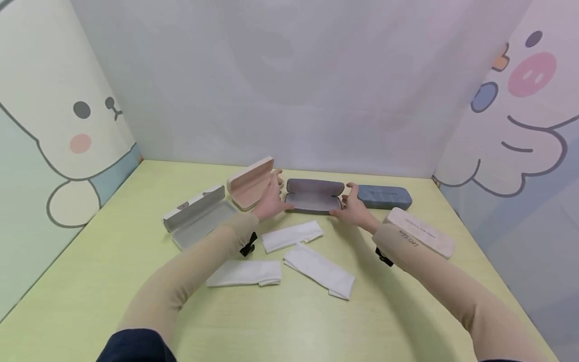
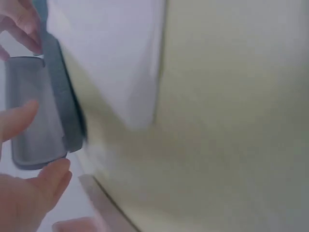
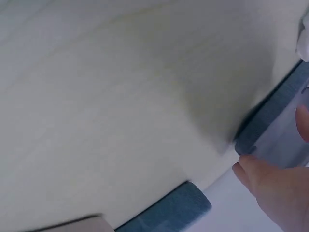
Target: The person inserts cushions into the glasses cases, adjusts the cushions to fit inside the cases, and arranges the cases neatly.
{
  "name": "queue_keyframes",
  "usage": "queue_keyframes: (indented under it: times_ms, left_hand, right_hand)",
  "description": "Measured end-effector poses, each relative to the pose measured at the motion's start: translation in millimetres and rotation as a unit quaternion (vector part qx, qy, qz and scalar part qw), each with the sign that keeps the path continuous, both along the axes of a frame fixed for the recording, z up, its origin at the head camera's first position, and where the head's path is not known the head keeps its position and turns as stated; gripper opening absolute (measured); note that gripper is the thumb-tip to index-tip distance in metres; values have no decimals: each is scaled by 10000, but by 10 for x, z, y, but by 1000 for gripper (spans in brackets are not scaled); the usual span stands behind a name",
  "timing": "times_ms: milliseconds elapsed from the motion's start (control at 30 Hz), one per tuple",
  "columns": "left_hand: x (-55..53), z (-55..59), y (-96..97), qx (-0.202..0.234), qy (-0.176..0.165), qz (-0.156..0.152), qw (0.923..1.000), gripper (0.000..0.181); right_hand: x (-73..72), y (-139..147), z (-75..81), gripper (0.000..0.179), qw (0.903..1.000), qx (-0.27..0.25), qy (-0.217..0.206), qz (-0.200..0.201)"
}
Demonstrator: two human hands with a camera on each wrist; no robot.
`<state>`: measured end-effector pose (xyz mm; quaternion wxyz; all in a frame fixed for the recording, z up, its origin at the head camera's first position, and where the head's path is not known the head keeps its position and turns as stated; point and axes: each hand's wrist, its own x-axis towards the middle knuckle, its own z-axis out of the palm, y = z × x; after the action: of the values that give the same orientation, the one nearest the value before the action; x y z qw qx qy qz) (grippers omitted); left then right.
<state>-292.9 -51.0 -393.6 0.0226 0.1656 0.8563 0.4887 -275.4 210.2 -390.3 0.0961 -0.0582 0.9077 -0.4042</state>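
Observation:
A dark grey glasses case [image 1: 315, 203] stands with its lid raised near the back of the table, its pale grey inside showing. My left hand [image 1: 269, 200] holds its left end, with the thumb at the front corner of the base. Round the opposite end is my right hand [image 1: 355, 209], thumb at the front corner and fingers beside the lid. In the left wrist view, one digit overlaps the case's grey interior [image 2: 41, 92] and another touches its end. The right wrist view shows a fingertip at the corner of the blue-grey base [image 3: 275, 108].
Left of it are an opened pink glasses case [image 1: 248, 187] and an opened white-and-grey one [image 1: 199, 221]. A blue case [image 1: 384, 197] and a pale pink case [image 1: 420, 232] lie closed to the right. White folded cloths [image 1: 320, 270] lie in front.

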Motion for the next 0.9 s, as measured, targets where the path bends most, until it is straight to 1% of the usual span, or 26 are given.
queue_keyframes:
  times_ms: [100,200,267,300,367,467,567,633,667,733,833,900]
  left_hand:
    - [83,145,-128,-1,-21,-23,10000,101]
    - [180,287,-263,-102,-182,73,9998,99]
    - [250,354,-344,-333,-193,188,9991,95]
    - [289,380,-379,-472,-145,247,9985,93]
    - [372,405,-439,-816,62,304,9962,87]
    - [500,406,-509,-1000,474,182,9937,86]
    - [640,374,-566,-1244,700,76,9897,83]
    - [726,346,-592,-1536,712,92,9855,81]
    - [770,332,-603,-1751,690,137,9820,77]
    - [830,299,-613,-2032,663,156,9768,74]
    - [883,240,-610,-2334,585,133,9705,69]
    - [897,196,-598,-2496,539,99,9668,67]
  right_hand:
    - [57,2,153,95,9997,49,163,151]
    - [116,-27,305,94,9973,264,554,405]
    - [156,-64,391,92,9939,439,846,548]
    - [178,-91,430,90,9919,489,992,620]
    - [218,-155,485,86,9868,652,1273,760]
    - [282,-266,516,77,9774,817,1632,1065]
    - [336,-375,483,70,9665,993,1881,1438]
    - [369,-432,442,67,9606,1069,1942,1676]
    - [386,-456,423,66,9586,1105,1930,1780]
    - [405,-493,382,63,9552,1182,1855,1982]
    - [418,-519,323,60,9498,1332,1723,2245]
    - [408,-527,286,58,9461,1385,1682,2396]
